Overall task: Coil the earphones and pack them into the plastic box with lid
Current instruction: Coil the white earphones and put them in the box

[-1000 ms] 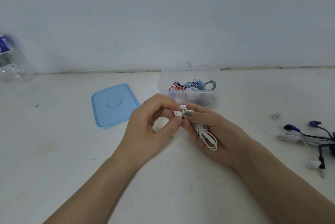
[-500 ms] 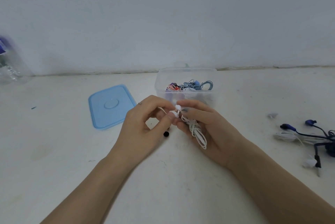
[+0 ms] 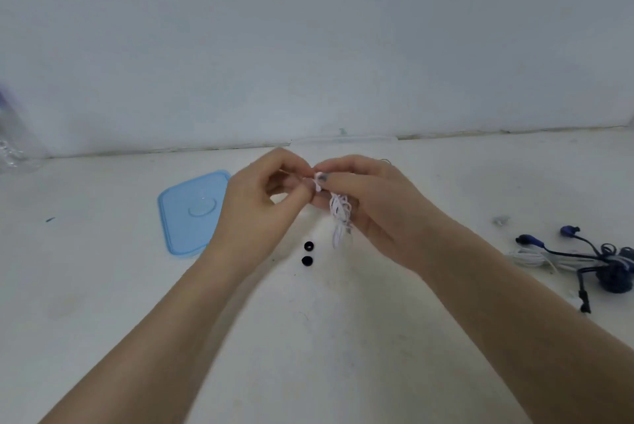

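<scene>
Above white table (image 3: 103, 286), both hands (image 3: 319, 204) pinch coiled white earphones (image 3: 340, 214).

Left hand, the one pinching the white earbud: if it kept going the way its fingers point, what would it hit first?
The left hand points rightward at the right hand, which grips the coiled white earphone cable. It would meet those fingers first; they look nearly touching.

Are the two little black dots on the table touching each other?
Apart. The head view shows bare table between the upper black dot and the lower black dot, both lying below the hands.
</scene>
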### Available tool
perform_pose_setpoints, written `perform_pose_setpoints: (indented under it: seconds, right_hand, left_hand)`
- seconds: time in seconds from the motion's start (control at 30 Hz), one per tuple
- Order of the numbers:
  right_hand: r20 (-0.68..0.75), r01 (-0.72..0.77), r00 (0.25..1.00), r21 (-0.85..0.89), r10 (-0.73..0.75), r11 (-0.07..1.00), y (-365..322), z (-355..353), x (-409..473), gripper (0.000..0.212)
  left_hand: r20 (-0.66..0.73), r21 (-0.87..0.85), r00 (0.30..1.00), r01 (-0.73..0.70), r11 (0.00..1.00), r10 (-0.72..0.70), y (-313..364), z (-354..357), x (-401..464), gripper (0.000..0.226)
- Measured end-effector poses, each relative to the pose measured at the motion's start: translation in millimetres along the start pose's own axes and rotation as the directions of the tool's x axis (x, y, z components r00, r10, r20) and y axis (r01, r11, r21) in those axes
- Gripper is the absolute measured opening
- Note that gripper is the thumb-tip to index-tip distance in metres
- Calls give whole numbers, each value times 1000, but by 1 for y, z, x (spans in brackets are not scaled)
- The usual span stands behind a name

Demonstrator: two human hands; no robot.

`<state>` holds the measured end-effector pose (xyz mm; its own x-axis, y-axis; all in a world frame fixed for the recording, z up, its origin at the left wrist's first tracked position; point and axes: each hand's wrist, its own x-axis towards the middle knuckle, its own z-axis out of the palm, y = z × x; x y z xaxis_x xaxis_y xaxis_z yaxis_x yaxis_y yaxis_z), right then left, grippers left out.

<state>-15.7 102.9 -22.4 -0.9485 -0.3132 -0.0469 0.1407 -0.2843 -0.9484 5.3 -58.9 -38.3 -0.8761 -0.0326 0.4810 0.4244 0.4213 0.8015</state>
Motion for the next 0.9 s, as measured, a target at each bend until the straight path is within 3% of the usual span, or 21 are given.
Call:
perform_pose_setpoints:
  seconds: [0.17,0.23,0.3,0.4,0.5,0.63,0.77,0.83,0.9]
  right_hand:
    - [-102,119,981,-361,-166,925,-43,13,49,13]
    - [-140,81,971,-573,-195,816,-49,16,68,18]
    - [-136,-10,982,-721,-128,693,-47,17,82,16]
    - [-144,-94,989,-793,-35,601,-45,17,87,23]
    - [-163,-74,982,-795,-94,601,-51,10,82,39]
    - [-158,10,965,-775,-210,631,-70,-12,49,32]
    - [-140,-62,987,-772,-74,633,-96,-45,-6,19]
    - [-144,-131,990,-866,10,484,-105,-59,-32,15]
    - [-175,-185,983,-949,61,255,-108,-69,-52,15]
  left_hand:
    - [25,167,1000,7,986,-12,7,-8,66,11]
    - [90,307,994,32,951,-62,5,-6,85,5]
    - [151,426,982,38,904,-112,0,-2,97,5]
    - [188,552,970,23,834,-152,-3,3,101,8]
    - [193,562,973,-4,827,-127,3,5,97,10]
    - [227,500,974,-96,861,-24,19,19,75,16]
    - [294,467,948,-251,848,119,39,44,47,11]
    - [367,464,916,-332,821,163,45,60,34,8]
    - [448,465,883,-365,807,141,49,76,21,9]
